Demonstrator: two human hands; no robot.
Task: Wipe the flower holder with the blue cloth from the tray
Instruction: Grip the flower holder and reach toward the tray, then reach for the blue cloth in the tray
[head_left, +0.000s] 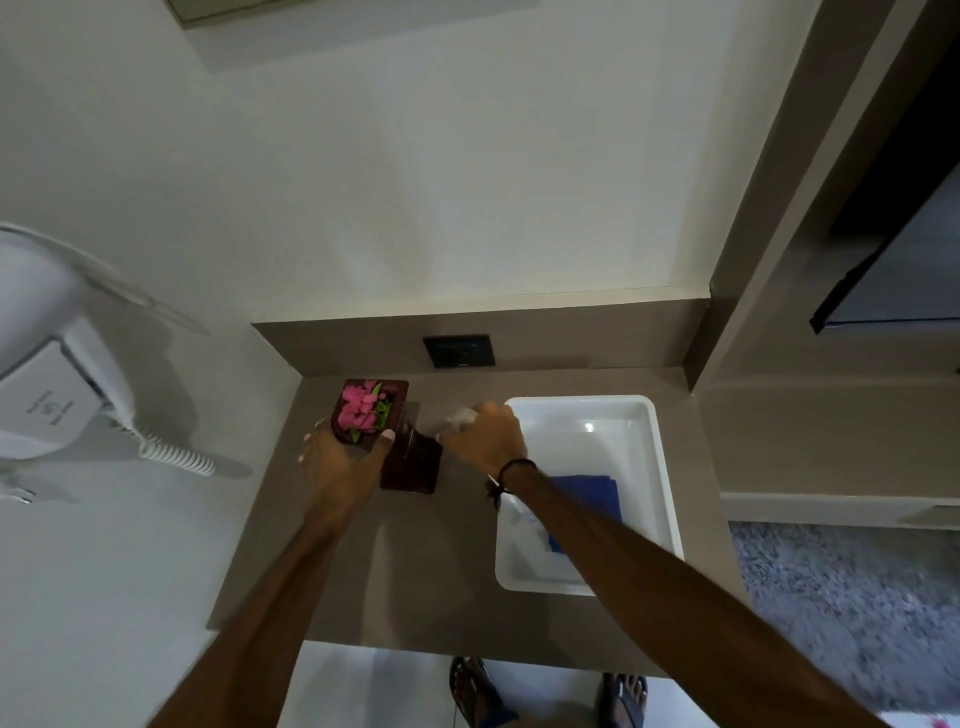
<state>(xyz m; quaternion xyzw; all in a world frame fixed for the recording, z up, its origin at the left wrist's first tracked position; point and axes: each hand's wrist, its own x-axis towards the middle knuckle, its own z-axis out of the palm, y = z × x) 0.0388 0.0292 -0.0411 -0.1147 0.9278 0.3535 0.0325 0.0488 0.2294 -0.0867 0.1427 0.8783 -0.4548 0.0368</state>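
The flower holder (410, 467) is a dark red square vase with pink flowers (361, 410) in its top, and it stands tilted on the brown counter (415, 571). My left hand (337, 457) grips its upper rim from the near side. My right hand (488, 436) is closed just right of the holder, around a pale blurred object (458, 417) whose kind I cannot make out. The blue cloth (597, 493) lies folded in the white tray (649, 415), partly hidden by my right forearm. Something clear or whitish (519, 519) shows below my wrist inside the tray.
A white wall-mounted hair dryer (47, 395) with a coiled cord hangs at the left. A dark socket plate (458, 351) sits on the back panel behind the holder. The wall boxes in the counter at left and back. Grey carpet (857, 597) lies at the right.
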